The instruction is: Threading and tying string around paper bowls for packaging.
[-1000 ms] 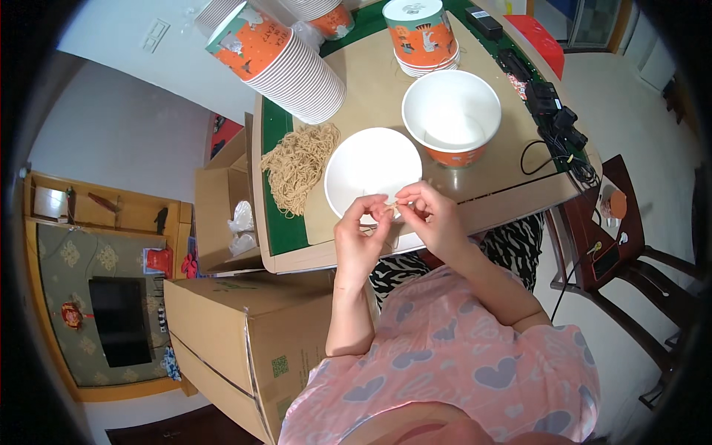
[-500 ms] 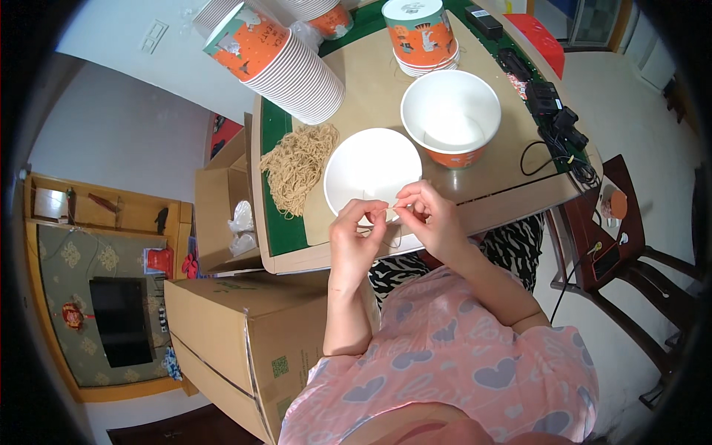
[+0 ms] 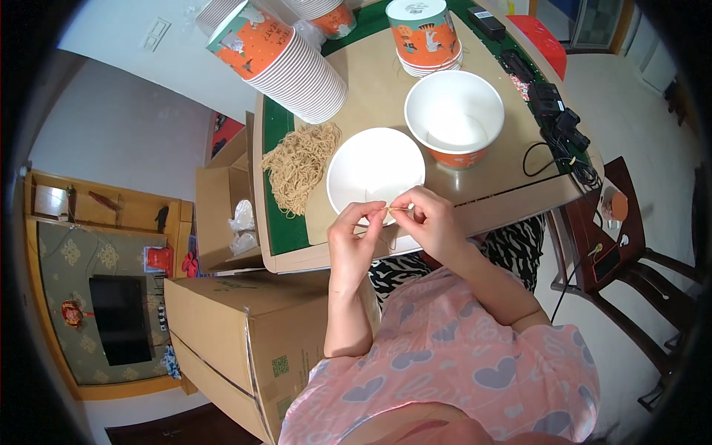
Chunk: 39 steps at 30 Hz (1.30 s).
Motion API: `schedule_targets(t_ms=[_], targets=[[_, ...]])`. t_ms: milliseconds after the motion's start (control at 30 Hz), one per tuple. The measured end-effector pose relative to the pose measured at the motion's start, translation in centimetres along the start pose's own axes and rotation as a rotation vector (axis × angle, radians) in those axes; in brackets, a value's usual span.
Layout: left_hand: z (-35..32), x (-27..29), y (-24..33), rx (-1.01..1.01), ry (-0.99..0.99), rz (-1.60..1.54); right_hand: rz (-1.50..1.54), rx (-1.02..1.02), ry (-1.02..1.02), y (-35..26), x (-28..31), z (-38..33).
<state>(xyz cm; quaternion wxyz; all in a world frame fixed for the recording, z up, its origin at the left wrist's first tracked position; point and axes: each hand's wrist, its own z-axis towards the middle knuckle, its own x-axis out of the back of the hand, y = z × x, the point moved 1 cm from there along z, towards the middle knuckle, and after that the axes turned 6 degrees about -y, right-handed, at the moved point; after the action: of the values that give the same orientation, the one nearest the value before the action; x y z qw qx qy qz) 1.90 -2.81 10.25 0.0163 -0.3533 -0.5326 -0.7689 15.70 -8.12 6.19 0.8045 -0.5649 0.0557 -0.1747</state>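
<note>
Between my two hands is a thin tan cord [image 3: 389,210], held at the near rim of a white-lined paper bucket [image 3: 374,165]. My left hand [image 3: 351,241] pinches the cord with thumb and index finger. From the other side, my right hand [image 3: 433,226] pinches it too, and the fingertips almost meet. A loose strand hangs below. Whether the cord passes through the bucket's wall is hidden by my fingers. Just beyond, to the right, stands a second bucket [image 3: 454,111] with an orange outside. A tangled pile of tan cords [image 3: 300,169] lies to the left.
Nested paper buckets [image 3: 285,63] lean at the far left. A shorter upside-down stack [image 3: 423,41] stands at the back. Black chargers and cables [image 3: 552,111] line the table's right edge. A large cardboard box [image 3: 245,326] sits below left, and a dark wooden chair [image 3: 630,230] is at right.
My right hand has shifted slightly left, bringing its fingertips closer to the left ones around the cord. The buckets and the cord pile stay in place.
</note>
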Motion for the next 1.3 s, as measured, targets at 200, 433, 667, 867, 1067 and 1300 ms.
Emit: schedule_targets(t_ms=[200, 433, 667, 867, 1067, 1300], targets=[[0.0, -0.2, 0.0, 0.040, 0.030, -0.021, 0.063, -0.106, 0.002, -0.1, 0.0, -0.2], [0.1, -0.3, -0.5, 0.012, 0.093, -0.059, 0.020, 0.003, 0.014, -0.3, 0.0, 0.0], [0.0, -0.5, -0.2, 0.024, 0.053, -0.081, -0.045, 0.045, 0.046, 0.1, -0.1, 0.2], [0.0, -0.9, -1.7, 0.003, 0.143, -0.079, -0.079, 0.070, 0.044, 0.1, -0.1, 0.1], [0.0, -1.2, -1.7, -0.020, 0.239, -0.062, -0.127, 0.084, 0.004, -0.1, 0.0, 0.3], [0.0, -0.7, 0.5, -0.025, 0.152, -0.105, 0.049, 0.042, -0.012, -0.6, 0.2, 0.3]])
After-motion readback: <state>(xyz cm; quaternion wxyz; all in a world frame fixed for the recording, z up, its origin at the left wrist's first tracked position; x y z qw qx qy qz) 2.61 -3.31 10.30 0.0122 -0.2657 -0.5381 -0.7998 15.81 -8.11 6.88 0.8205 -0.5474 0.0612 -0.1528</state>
